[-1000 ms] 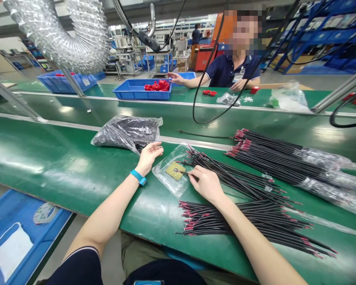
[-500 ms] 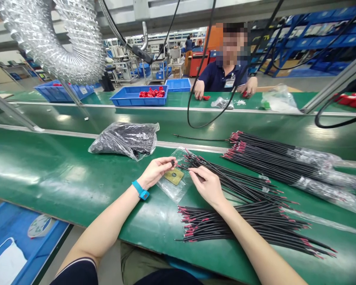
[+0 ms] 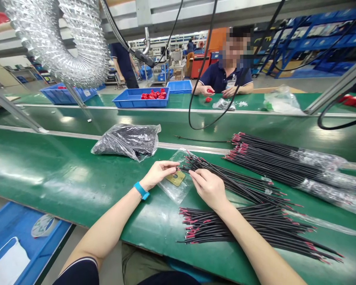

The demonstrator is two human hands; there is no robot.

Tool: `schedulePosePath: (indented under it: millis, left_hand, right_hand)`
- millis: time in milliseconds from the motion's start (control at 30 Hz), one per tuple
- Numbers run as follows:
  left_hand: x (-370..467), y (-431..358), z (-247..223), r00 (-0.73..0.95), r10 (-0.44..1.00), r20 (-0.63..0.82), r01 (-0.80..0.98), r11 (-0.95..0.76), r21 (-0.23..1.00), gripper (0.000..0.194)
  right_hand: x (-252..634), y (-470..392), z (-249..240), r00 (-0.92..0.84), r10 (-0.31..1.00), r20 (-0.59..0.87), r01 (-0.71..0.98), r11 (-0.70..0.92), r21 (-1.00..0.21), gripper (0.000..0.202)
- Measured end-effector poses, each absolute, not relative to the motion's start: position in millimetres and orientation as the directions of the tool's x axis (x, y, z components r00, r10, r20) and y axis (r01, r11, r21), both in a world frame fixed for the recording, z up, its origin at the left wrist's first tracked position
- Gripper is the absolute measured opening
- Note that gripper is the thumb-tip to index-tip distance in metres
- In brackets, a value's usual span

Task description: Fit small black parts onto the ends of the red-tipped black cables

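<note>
My left hand (image 3: pixel 160 173), with a blue wristband, is closed in a pinch; the small black part seen in it earlier is now mostly hidden by the fingertips. My right hand (image 3: pixel 209 188) is closed on a thin black cable (image 3: pixel 184 170) close to its red-tipped end, which meets the left fingertips. Beneath the hands lies a clear plastic bag (image 3: pixel 178 194) with a yellowish square plate (image 3: pixel 175 179) that has a round hole. Loose black cables (image 3: pixel 237 176) with red ends spread beside and behind my right hand. Another cable pile (image 3: pixel 243 223) lies under my right forearm.
A clear bag of black parts (image 3: pixel 127 140) lies behind my left hand. Partly wrapped cable bundles (image 3: pixel 273 158) are at the right. Across the bench, a co-worker (image 3: pixel 225 75) handles red pieces near a blue tray (image 3: pixel 141 98). A cable loop (image 3: pixel 190 114) hangs in front.
My left fingertips have closed in over the small black part, at the cable's end. The co-worker's hands have come closer together, lifting a red piece. Another person has appeared at the back left.
</note>
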State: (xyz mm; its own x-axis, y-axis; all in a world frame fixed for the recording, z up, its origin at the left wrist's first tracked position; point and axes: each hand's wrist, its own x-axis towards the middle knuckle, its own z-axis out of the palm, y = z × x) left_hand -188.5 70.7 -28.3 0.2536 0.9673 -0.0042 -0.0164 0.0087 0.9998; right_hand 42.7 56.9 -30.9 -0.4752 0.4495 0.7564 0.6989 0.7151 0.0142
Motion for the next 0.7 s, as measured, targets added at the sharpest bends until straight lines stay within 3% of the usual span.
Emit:
schedulePosePath:
  millis: [100, 200, 333, 467, 700]
  left_hand:
    - [-183, 67, -30, 0.292, 0.956, -0.02, -0.079, 0.045, 0.996, 0.047]
    - [-175, 61, -33, 0.27, 0.962, 0.033, -0.098, -0.007, 0.995, 0.049]
    - [-169, 53, -30, 0.249, 0.953, 0.17, 0.027, -0.183, 0.983, 0.047]
    - [-169, 49, -24, 0.31, 0.904, 0.296, 0.239, -0.375, 0.896, 0.05]
    - [-165, 45, -34, 0.36, 0.797, 0.485, 0.352, -0.597, 0.72, 0.053]
  right_hand:
    - [39, 55, -32, -0.498, 0.458, 0.736, 0.7, 0.714, 0.029, 0.017]
    - [37, 55, -34, -0.482, 0.542, 0.689, 0.715, 0.697, -0.048, 0.021]
    - [37, 55, -38, -0.417, 0.707, 0.571, 0.682, 0.659, -0.318, 0.028]
    - [39, 55, -38, -0.387, 0.838, 0.385, 0.587, 0.546, -0.598, 0.03]
    - [35, 56, -41, -0.388, 0.901, 0.192, 0.507, 0.383, -0.772, 0.036]
